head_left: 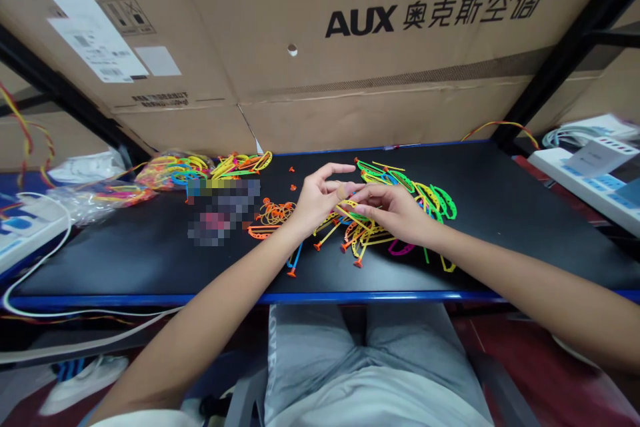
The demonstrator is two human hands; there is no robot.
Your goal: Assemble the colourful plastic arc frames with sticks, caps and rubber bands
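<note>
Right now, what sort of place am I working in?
Likely a workbench in a small workshop, though I can't be certain: a black tabletop holds loose, colorful plastic pieces, a clear bag of similar pieces lies at the left, and printed cardboard stands behind.

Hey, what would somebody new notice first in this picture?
Probably the bold AUX lettering on the cardboard behind the tabletop. Next, the neon plastic pieces heaped on that black surface, near its middle. Over them, the left hand and right hand meet, fingertips close together.
</note>
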